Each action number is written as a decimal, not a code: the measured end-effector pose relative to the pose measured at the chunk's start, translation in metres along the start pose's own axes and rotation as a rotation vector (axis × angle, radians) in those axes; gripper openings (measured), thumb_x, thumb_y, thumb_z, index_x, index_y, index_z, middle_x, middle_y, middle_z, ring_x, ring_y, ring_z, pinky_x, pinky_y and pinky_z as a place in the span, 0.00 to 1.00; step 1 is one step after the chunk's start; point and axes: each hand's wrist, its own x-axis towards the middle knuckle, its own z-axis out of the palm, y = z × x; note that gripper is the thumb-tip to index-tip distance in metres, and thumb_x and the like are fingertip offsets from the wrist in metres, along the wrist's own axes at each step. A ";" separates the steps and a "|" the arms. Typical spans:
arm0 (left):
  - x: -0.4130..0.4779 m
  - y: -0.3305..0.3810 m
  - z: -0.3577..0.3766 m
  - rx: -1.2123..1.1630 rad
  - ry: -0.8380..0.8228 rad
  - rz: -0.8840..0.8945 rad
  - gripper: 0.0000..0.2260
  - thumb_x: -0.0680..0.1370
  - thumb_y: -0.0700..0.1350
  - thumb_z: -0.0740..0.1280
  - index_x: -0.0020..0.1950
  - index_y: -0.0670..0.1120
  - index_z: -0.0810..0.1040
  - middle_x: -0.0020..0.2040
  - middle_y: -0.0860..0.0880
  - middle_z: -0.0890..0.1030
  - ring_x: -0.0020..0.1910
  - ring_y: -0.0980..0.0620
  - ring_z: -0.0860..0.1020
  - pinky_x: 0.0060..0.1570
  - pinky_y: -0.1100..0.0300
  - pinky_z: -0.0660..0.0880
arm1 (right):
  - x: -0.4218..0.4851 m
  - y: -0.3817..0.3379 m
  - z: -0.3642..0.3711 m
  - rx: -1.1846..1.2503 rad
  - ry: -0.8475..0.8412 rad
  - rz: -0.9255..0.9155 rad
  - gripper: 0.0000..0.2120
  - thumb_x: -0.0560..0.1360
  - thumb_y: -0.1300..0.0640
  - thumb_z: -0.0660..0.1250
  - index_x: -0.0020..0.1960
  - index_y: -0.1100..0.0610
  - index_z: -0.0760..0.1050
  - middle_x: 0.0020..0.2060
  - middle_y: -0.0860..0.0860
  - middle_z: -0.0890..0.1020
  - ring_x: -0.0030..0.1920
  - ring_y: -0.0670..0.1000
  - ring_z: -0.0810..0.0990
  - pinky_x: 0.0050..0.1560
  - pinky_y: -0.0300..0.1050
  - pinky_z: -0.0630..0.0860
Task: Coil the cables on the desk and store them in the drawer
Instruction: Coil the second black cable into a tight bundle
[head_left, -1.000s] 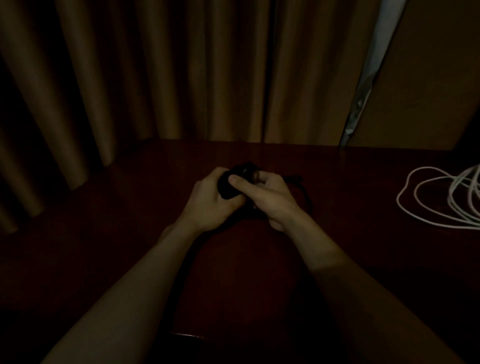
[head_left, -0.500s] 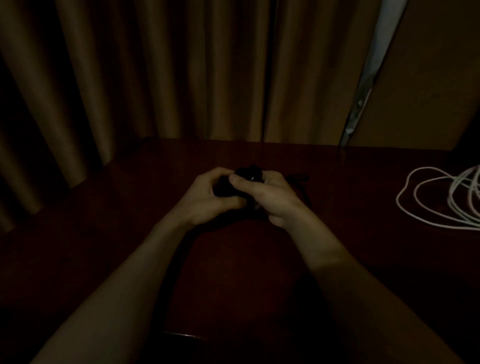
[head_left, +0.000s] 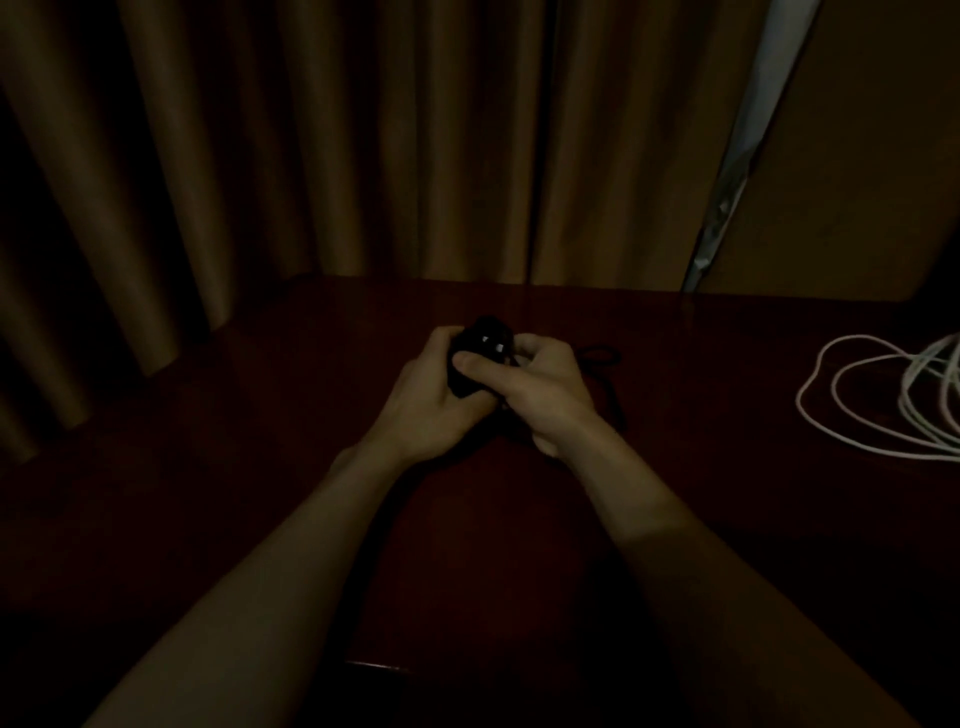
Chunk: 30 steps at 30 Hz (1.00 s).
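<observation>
In dim light, a black cable bundle (head_left: 480, 349) sits between both hands over the middle of the dark wooden desk (head_left: 260, 467). My left hand (head_left: 431, 405) grips it from the left. My right hand (head_left: 540, 389) holds it from the right, thumb laid across its front. A loose black tail of the cable (head_left: 605, 374) trails on the desk to the right of my right hand. A white cable (head_left: 857, 400) lies in loose loops at the desk's right edge, apart from both hands.
Brown curtains (head_left: 311, 156) hang close behind and to the left of the desk. A brown wall panel (head_left: 857, 156) stands at the back right. A dark curved handle or edge (head_left: 374, 666) shows at the desk's near side.
Both hands stayed on the black bundle. The left hand's fingers wrapped and shifted around it, and the bundle turned slightly between the hands. The white cable did not move.
</observation>
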 end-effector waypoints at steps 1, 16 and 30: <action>0.000 0.000 0.000 0.035 0.020 0.040 0.25 0.78 0.49 0.73 0.72 0.51 0.68 0.58 0.57 0.80 0.54 0.60 0.81 0.52 0.54 0.82 | 0.000 0.002 0.002 -0.029 0.027 -0.002 0.14 0.71 0.54 0.81 0.52 0.56 0.82 0.48 0.52 0.87 0.49 0.48 0.87 0.52 0.46 0.85; 0.001 0.005 -0.013 -0.392 -0.195 -0.126 0.28 0.73 0.39 0.80 0.69 0.48 0.73 0.57 0.47 0.84 0.51 0.50 0.85 0.50 0.57 0.83 | 0.002 0.001 -0.025 -0.037 -0.277 -0.016 0.14 0.81 0.58 0.70 0.66 0.57 0.80 0.56 0.53 0.86 0.56 0.51 0.86 0.55 0.46 0.83; 0.002 -0.004 -0.002 -0.113 0.046 0.051 0.25 0.76 0.55 0.75 0.70 0.54 0.71 0.59 0.57 0.81 0.55 0.60 0.82 0.53 0.53 0.83 | 0.010 0.002 -0.013 -0.184 -0.045 -0.051 0.16 0.73 0.48 0.79 0.53 0.57 0.81 0.46 0.51 0.88 0.47 0.49 0.88 0.52 0.48 0.84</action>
